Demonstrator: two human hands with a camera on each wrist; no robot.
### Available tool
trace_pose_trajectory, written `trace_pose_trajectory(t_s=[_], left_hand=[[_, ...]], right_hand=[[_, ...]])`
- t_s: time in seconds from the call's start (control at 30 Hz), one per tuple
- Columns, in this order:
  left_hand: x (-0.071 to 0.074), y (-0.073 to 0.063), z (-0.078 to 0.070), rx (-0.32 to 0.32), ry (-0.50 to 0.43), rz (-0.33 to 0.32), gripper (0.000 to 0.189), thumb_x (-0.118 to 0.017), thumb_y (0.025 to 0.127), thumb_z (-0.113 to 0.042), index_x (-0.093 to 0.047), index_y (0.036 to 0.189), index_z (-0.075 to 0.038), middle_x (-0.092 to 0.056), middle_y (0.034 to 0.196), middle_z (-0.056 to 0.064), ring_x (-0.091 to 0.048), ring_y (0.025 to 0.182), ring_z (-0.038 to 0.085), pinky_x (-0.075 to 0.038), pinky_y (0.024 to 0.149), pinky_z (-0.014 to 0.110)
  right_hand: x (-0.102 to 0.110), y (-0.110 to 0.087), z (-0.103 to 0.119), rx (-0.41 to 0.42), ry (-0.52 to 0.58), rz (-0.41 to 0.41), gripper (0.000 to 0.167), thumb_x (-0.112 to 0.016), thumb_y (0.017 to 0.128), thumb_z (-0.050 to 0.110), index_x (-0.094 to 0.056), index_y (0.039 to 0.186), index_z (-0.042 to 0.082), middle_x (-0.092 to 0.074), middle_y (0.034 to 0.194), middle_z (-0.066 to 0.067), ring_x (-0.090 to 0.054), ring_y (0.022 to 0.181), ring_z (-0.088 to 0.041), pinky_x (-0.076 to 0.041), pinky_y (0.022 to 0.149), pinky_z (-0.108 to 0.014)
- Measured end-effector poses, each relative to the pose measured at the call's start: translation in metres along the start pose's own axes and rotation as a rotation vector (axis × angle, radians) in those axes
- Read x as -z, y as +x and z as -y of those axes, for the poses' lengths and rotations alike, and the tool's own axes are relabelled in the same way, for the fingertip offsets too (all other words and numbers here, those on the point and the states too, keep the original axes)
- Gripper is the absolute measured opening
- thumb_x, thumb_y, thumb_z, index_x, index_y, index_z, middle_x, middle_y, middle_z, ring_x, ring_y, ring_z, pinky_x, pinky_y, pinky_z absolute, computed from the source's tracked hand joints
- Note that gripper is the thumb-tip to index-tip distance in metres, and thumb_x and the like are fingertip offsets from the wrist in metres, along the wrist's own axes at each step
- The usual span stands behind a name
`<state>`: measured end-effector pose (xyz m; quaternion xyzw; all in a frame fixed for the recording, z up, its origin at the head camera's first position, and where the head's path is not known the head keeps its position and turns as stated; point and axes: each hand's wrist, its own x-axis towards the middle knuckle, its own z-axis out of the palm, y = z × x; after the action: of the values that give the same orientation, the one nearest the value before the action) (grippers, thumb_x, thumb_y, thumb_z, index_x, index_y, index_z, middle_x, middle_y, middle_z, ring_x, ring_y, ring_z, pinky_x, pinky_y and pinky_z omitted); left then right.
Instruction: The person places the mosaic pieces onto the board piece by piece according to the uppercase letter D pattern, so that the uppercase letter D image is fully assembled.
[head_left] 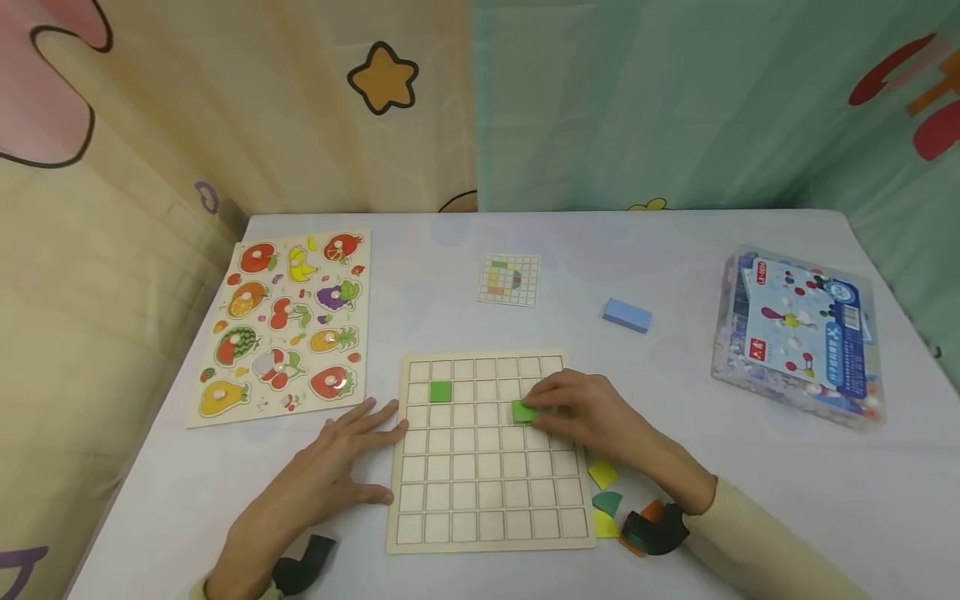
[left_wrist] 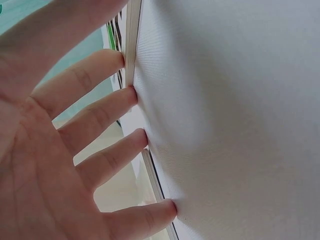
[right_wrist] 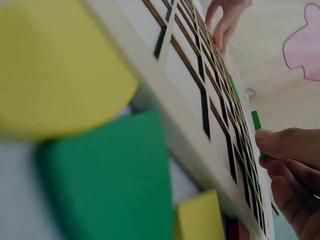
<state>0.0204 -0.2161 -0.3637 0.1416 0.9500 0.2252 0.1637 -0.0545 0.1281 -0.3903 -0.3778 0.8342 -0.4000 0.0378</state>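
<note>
My right hand (head_left: 581, 410) pinches a green square tile (head_left: 522, 412) between thumb and fingers, over the upper right part of a wooden grid board (head_left: 480, 550). In the right wrist view the green tile stands tilted at the fingertips. Another green square tile (head_left: 440, 392) lies in a cell near the board's upper left. My left hand (head_left: 337, 467) rests with spread fingers at the board's left edge. In the left wrist view its fingertips (left_wrist: 141, 137) touch the white tabletop.
Loose yellow pieces (head_left: 603, 474), a dark green piece (head_left: 607, 502) and orange ones lie by the board's lower right. A small pattern card (head_left: 508, 280) and a blue block (head_left: 627, 316) lie behind it. A fruit puzzle (head_left: 281, 325) sits left, a plastic box (head_left: 798, 333) right.
</note>
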Motion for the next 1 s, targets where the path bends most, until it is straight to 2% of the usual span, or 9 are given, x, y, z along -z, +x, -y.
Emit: trace_pose_trajectory(t_s=[0.13,0.23,0.47,0.67,0.83,1.0], left_hand=[[0.000,0.001,0.000,-0.012,-0.007,-0.008,0.082,-0.093,0.060,-0.028,-0.061,0.135,-0.014,-0.043,0.152,0.005,-0.028,0.144,0.036,-0.020,0.107,0.073],[0.000,0.001,0.000,-0.017,-0.012,-0.009,0.082,-0.093,0.061,-0.028,-0.061,0.135,-0.014,-0.043,0.152,0.005,-0.028,0.144,0.036,-0.020,0.107,0.073],[0.000,0.001,0.000,-0.012,-0.015,-0.005,0.082,-0.093,0.061,-0.028,-0.062,0.135,-0.014,-0.043,0.152,0.005,-0.028,0.145,0.036,-0.020,0.107,0.073],[0.000,0.000,-0.001,0.011,-0.013,0.004,0.082,-0.093,0.061,-0.030,-0.061,0.135,-0.015,-0.043,0.152,0.005,-0.027,0.145,0.035,-0.019,0.109,0.071],[0.000,0.000,0.000,0.009,-0.021,0.004,0.082,-0.092,0.061,-0.030,-0.061,0.135,-0.015,-0.043,0.153,0.004,-0.027,0.145,0.034,-0.019,0.109,0.071],[0.000,0.000,-0.001,0.009,-0.016,0.007,0.083,-0.092,0.061,-0.031,-0.061,0.136,-0.015,-0.042,0.153,0.004,-0.027,0.145,0.035,-0.019,0.109,0.070]], right_hand=[[-0.010,0.017,0.001,0.046,0.016,-0.027,0.026,-0.080,0.081,0.005,-0.077,0.106,0.004,-0.071,0.107,-0.002,-0.068,0.100,-0.019,-0.057,0.078,-0.029],[-0.015,0.027,0.003,0.048,0.017,-0.016,0.025,-0.078,0.082,0.005,-0.076,0.107,0.003,-0.071,0.108,-0.004,-0.067,0.101,-0.020,-0.057,0.082,-0.030],[-0.025,0.043,0.006,0.026,0.028,0.032,0.023,-0.074,0.087,0.006,-0.075,0.109,0.003,-0.070,0.110,-0.005,-0.066,0.104,-0.020,-0.055,0.088,-0.032],[-0.032,0.055,0.008,-0.002,0.025,0.044,0.021,-0.075,0.086,0.006,-0.076,0.107,0.002,-0.072,0.107,-0.005,-0.068,0.101,-0.020,-0.056,0.086,-0.032],[-0.037,0.062,0.012,-0.056,0.025,0.054,0.021,-0.074,0.086,0.005,-0.076,0.107,0.003,-0.071,0.108,-0.005,-0.067,0.103,-0.020,-0.055,0.088,-0.031],[-0.040,0.067,0.016,-0.075,0.005,0.042,0.020,-0.074,0.085,0.003,-0.077,0.104,0.003,-0.071,0.106,-0.005,-0.066,0.103,-0.021,-0.055,0.088,-0.031]])
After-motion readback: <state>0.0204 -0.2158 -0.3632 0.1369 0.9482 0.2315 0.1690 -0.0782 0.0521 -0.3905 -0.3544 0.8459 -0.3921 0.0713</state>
